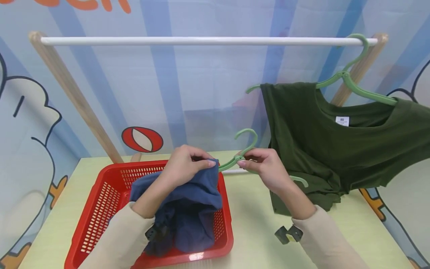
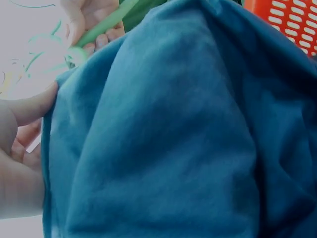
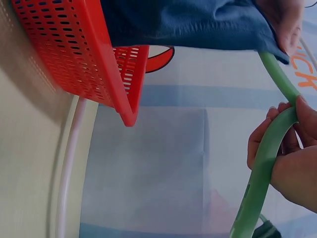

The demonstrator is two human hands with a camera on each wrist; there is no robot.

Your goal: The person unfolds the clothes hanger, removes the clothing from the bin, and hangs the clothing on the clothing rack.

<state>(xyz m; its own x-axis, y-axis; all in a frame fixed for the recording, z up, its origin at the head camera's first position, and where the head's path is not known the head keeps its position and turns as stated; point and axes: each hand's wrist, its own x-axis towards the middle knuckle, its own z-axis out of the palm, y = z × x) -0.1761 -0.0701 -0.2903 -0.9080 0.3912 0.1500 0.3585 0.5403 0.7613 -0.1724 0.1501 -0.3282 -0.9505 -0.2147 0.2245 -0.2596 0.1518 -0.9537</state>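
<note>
My left hand (image 1: 183,164) pinches the edge of a blue garment (image 1: 198,186), which hangs down over the red basket (image 1: 229,224). In my right hand (image 1: 265,166) is a green clothes hanger (image 1: 249,144), held by its middle just below the hook. One arm of this hanger runs in under the garment's edge beside my left fingers; the other sticks out to the right past my right hand. The right wrist view shows the blue cloth (image 3: 198,25) draped over the hanger arm's end. From the left wrist, the cloth (image 2: 163,124) covers most of the view.
A rack with a white rail (image 1: 201,41) and wooden legs stands behind. At its right end a dark green shirt (image 1: 302,123) hangs on another green hanger (image 1: 366,89), its lower part bunched near the pale tabletop (image 1: 252,231). A patterned backdrop is behind the rack.
</note>
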